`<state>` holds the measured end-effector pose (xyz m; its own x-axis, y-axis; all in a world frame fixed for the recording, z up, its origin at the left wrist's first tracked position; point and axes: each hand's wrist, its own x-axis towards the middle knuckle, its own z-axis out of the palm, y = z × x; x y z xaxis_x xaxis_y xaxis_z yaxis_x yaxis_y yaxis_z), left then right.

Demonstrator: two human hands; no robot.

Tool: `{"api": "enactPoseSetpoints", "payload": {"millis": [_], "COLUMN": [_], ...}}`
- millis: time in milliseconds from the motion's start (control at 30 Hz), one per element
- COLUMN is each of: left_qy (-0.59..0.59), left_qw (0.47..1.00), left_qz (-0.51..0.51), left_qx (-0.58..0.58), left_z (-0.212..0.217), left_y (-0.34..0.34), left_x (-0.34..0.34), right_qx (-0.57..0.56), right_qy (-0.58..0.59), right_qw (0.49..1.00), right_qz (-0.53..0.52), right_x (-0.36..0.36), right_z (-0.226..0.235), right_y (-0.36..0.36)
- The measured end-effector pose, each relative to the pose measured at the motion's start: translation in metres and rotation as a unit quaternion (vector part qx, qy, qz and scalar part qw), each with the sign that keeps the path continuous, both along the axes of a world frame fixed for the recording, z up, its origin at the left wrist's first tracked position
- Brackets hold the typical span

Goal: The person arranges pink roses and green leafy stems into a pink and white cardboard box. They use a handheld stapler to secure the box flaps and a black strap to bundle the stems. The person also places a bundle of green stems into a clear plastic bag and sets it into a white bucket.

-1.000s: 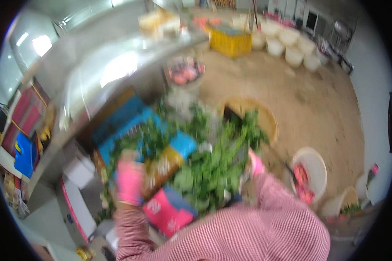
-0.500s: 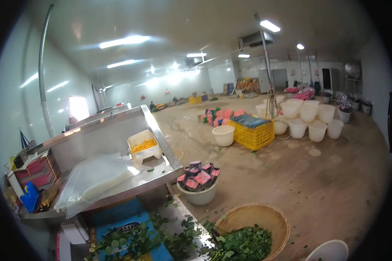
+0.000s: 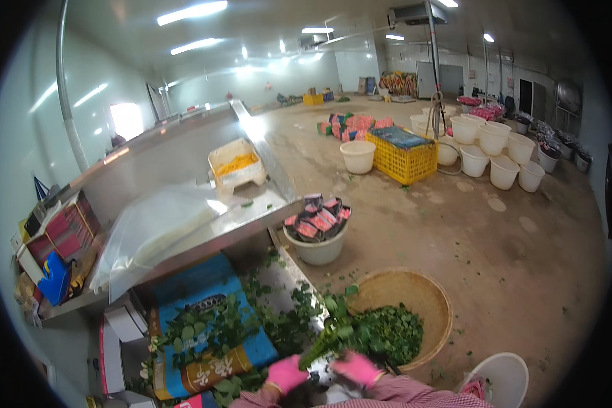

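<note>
At the lower edge my left hand (image 3: 287, 373), in a pink glove, is closed at the lower end of a bunch of green leafy stems (image 3: 325, 342). My right hand (image 3: 358, 369), also pink-gloved, is just right of that bunch; its fingers are blurred, and whether they grip anything is unclear. The leafy tops lean toward a wide tan basin (image 3: 436, 307) heaped with cut green leaves (image 3: 396, 331). More leafy stems (image 3: 207, 328) lie to my left, over a blue and brown printed sheet (image 3: 241, 343) on the bench.
A steel shelf (image 3: 251, 217) carries clear plastic sheets (image 3: 160, 234) and a white tub (image 3: 241, 178) of yellow bands. Beyond the basin stands a white bucket of dark-and-pink packets (image 3: 319, 224). A white bucket (image 3: 510, 374) is at lower right. Yellow crate (image 3: 404, 160) and white buckets stand farther off.
The view has tipped downward, so the basin and bench sit higher in the picture. Both my gloved hands have come into view at the lower edge, with the bunch of stems at the left one.
</note>
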<state>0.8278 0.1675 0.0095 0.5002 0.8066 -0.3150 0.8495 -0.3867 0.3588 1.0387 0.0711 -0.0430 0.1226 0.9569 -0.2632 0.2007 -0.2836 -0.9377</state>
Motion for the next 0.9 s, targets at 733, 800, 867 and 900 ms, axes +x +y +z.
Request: {"api": "enactPoseSetpoints", "payload": {"millis": [733,800,867,900], "left_qy": [-0.085,-0.070,-0.082,-0.071], "left_qw": [0.951,0.967,0.980,0.983], "left_qz": [-0.299,-0.244,-0.176,-0.157], "left_qx": [0.008,0.016,0.045,0.058], "left_z": [-0.042,-0.062,-0.085,-0.097], "left_y": [-0.040,-0.010,0.023,0.036], "left_x": [0.010,0.031,0.052,0.062], "right_qx": [0.189,0.202,0.316,0.367], "right_qy": [-0.511,-0.478,-0.495,-0.558], "right_qw": [0.827,0.854,0.809,0.738], "right_qz": [-0.136,-0.044,-0.009,0.094], "right_x": [0.118,0.142,0.123,0.144], "right_z": [0.373,0.403,0.408,0.424], "right_y": [-0.088,-0.027,0.024,0.050]}}
